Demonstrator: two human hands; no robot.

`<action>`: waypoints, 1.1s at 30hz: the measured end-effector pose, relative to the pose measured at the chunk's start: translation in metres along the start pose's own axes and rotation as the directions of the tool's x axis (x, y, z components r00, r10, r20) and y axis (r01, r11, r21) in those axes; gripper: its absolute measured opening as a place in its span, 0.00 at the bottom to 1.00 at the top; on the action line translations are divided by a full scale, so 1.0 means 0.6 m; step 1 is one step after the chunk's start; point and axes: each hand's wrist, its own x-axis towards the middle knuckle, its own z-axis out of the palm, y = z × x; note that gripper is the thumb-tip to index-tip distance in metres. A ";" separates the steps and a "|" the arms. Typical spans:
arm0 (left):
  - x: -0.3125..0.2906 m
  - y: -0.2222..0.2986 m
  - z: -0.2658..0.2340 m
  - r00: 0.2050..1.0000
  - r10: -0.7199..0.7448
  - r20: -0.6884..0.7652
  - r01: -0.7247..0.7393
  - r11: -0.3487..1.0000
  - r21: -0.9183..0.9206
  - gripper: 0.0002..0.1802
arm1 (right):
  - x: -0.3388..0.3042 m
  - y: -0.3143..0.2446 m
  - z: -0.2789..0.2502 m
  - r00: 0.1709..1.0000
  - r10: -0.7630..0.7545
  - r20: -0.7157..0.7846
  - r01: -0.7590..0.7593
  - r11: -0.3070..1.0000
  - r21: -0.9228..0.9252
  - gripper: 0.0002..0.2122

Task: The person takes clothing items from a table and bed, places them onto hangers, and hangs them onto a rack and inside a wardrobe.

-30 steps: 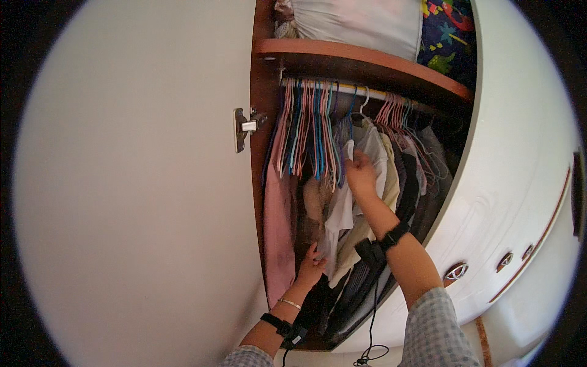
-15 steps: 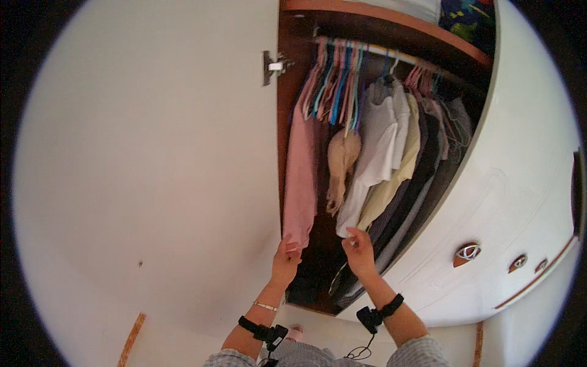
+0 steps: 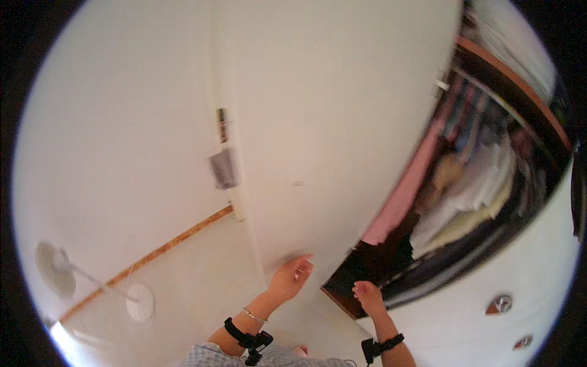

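Observation:
My left hand (image 3: 291, 279) is in front of the opened white wardrobe door (image 3: 342, 122), its fingers loosely bent and apart, with nothing in them. Farther right, my right hand (image 3: 369, 297) hovers by the lower edge of the wardrobe opening, fingers curled in and no object visible in them. Both hands are away from the clothes. Inside hang a long pink garment (image 3: 408, 189), a tan piece (image 3: 447, 173), a white shirt (image 3: 468, 191) and a pale yellow garment (image 3: 468, 229). Motion blurs the clothes and hangers.
A white standing fan (image 3: 56, 269) with a round base (image 3: 140, 303) is on the floor at left. A grey item (image 3: 224, 169) hangs near the door's far edge. Closed white wardrobe fronts with wooden-and-metal handles (image 3: 500, 304) stand at right.
My view has swung left, so the wardrobe now lies farther right. My left hand has let go of the pink garment's lower end; my right hand has come away from the white shirt's hem.

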 end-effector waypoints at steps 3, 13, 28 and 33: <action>-0.014 -0.010 -0.053 0.947 0.297 -0.121 -0.290 0.954 0.071 0.14 | 0.024 0.013 0.054 0.998 -0.051 0.038 0.055 0.991 -0.119 0.12; 0.054 -0.070 -0.129 0.995 0.032 -0.091 -0.050 0.980 -0.195 0.14 | 0.034 -0.132 0.225 0.978 -0.202 -0.057 0.174 0.931 -0.322 0.25; 0.016 -0.001 -0.047 0.804 0.350 0.480 -0.160 0.906 -0.392 0.15 | -0.105 -0.224 0.106 0.651 -0.596 -0.470 0.691 0.722 0.042 0.41; 0.010 0.051 0.081 0.561 0.494 0.664 -0.323 0.869 -0.374 0.19 | -0.195 -0.227 0.009 0.486 -0.524 -0.700 0.778 0.625 0.073 0.41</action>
